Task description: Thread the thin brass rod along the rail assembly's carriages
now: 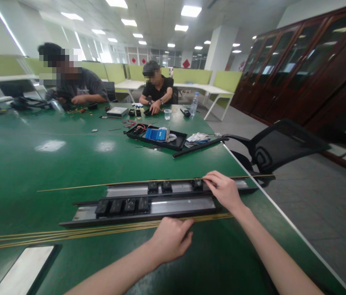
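Note:
A long thin brass-coloured rod (pixel 77 188) lies along the far edge of the rear metal channel (pixel 136 189). My right hand (pixel 223 190) pinches this rod towards its right end, above a small black block in the channel. Two more black blocks (pixel 159 187) sit further left in the same channel. The front metal channel (pixel 180 204) holds several black blocks (pixel 123 206) side by side in its left part. My left hand (pixel 171 239) rests by a bundle of thin brass rods (pixel 99 230), its fingers curled. Whatever those fingers hold, if anything, is hidden.
A black tray (pixel 177 143) with a blue finned part stands further back, near gloves (pixel 197 139) and a black bar (pixel 197 148). A white-topped slab (pixel 22 270) lies front left. Two people work across the green table (pixel 77 164). A mesh chair (pixel 280 147) stands right.

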The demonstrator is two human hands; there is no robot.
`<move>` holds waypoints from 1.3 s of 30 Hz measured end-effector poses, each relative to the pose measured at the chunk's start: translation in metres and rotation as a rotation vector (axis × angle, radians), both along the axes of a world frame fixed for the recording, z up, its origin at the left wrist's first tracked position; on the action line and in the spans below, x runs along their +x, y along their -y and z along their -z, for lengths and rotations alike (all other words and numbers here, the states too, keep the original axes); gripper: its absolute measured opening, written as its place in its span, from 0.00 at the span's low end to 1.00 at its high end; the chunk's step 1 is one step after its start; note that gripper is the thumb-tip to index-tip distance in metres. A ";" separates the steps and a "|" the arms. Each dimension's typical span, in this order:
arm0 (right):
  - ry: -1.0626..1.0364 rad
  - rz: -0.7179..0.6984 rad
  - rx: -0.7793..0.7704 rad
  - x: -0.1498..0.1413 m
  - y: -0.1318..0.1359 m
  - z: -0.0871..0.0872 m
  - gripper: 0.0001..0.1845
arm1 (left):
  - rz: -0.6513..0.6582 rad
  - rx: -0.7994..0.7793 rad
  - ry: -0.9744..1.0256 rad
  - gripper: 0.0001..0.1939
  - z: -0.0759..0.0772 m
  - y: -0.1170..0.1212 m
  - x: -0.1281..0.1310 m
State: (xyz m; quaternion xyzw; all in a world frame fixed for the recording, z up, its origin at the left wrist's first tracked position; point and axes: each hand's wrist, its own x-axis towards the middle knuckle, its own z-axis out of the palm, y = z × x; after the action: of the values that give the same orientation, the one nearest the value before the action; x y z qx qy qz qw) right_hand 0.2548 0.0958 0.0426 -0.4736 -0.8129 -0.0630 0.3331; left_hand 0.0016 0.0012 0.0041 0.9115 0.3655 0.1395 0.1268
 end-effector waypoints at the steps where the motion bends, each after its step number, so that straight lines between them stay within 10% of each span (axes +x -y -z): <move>1: 0.003 0.002 0.003 0.000 0.000 0.000 0.10 | -0.001 0.001 0.000 0.17 0.000 0.000 0.000; 39: 0.006 0.003 -0.028 0.017 -0.003 -0.008 0.10 | -0.008 0.001 -0.031 0.17 0.000 0.000 -0.001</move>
State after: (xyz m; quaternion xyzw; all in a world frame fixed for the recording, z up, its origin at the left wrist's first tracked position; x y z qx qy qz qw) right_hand 0.2722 0.0987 0.0502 -0.4792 -0.8140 -0.0536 0.3240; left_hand 0.0009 0.0007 0.0046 0.9122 0.3711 0.1259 0.1201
